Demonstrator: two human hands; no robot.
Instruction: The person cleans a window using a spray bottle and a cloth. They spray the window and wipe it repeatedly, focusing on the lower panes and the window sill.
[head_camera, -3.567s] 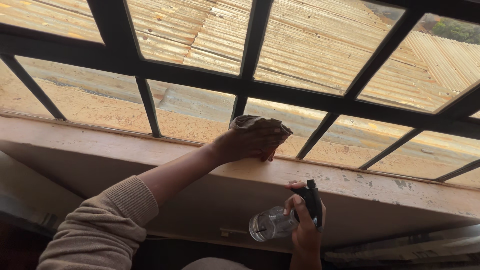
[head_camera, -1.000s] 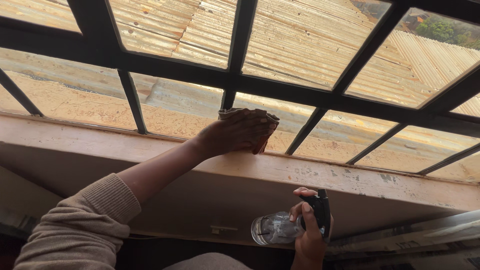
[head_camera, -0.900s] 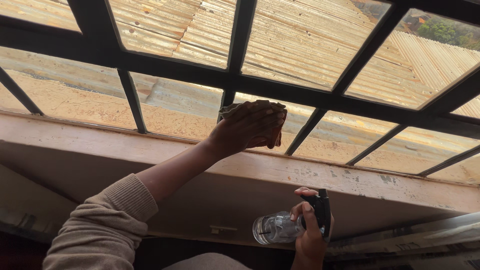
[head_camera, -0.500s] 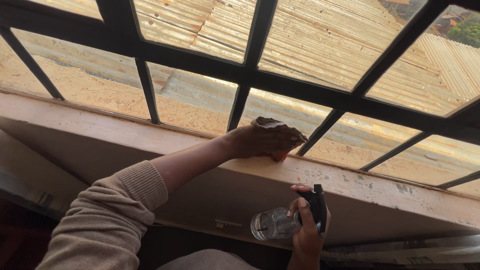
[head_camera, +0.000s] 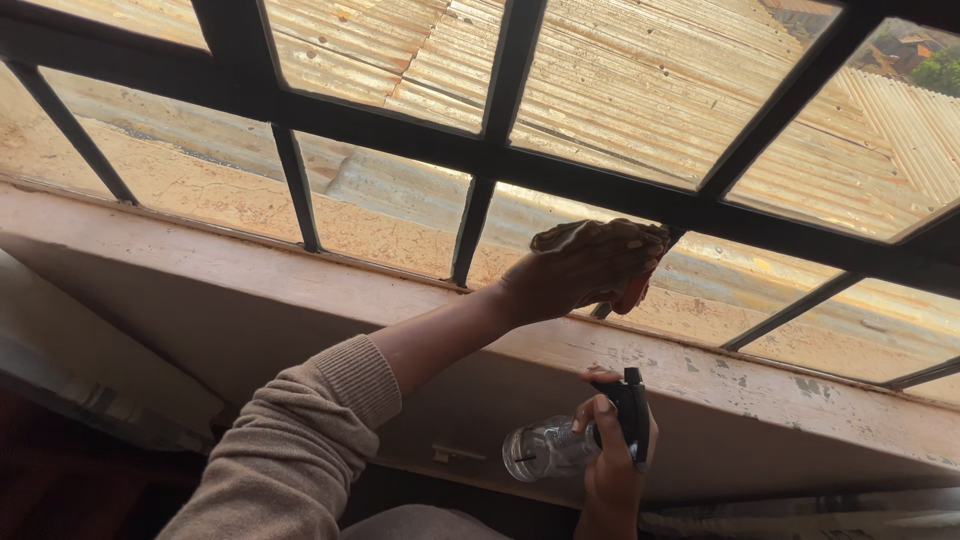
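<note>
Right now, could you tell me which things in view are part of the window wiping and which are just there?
In use:
left hand pressing a cloth to the lower pane
right hand holding a clear spray bottle below the sill

Just there:
black window bars
corrugated roof outside
trees, far right

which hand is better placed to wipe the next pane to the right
Left. The left hand already presses the cloth against the glass; the right hand is lower, holding the spray bottle.
</note>
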